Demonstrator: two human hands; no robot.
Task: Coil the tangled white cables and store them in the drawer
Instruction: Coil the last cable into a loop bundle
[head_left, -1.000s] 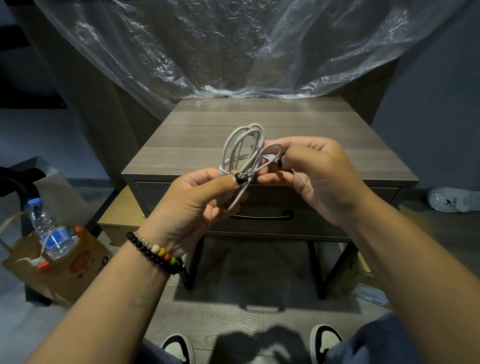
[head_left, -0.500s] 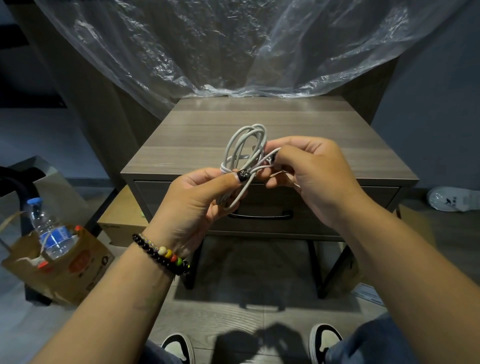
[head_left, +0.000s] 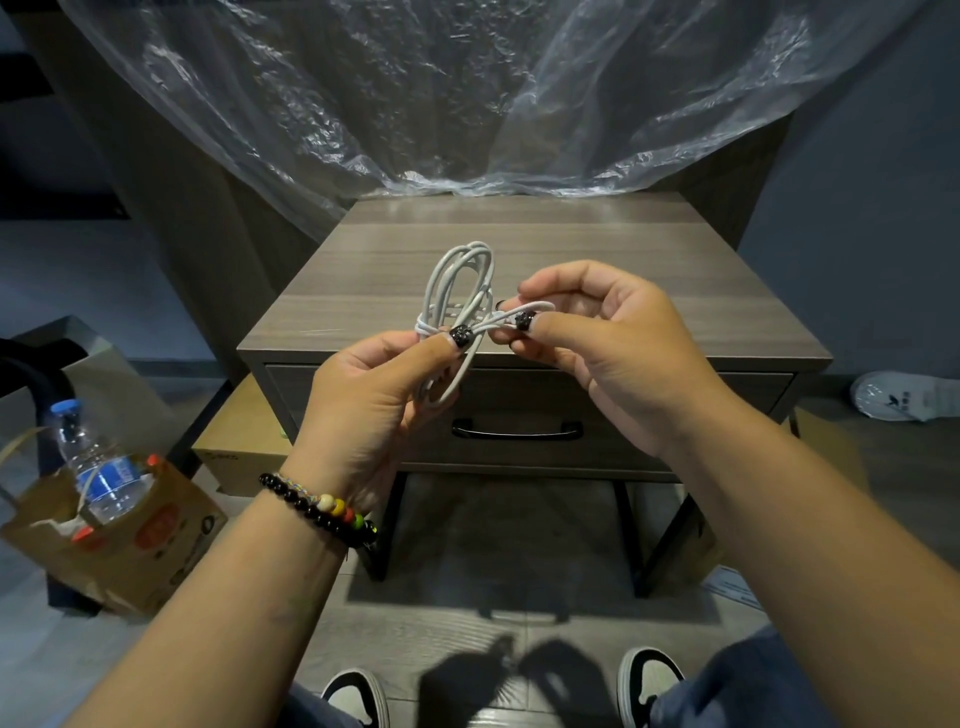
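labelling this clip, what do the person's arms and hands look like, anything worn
Both forearms are bare, with no sleeves showing. The left hand has a beaded bracelet at the wrist: mostly black beads, plus cream, yellow, red and green ones. Thumbnails on it and the right hand wear dark glittery polish.

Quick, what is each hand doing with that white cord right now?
Left hand: fingers curled round the coiled white cable, holding it.
Right hand: pinching the cable's loose end.

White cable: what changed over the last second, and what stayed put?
The right hand has drawn its pinched strand rightward, away from the left hand, opening a gap. The left hand still grips the coiled white cable. The drawer remains closed.
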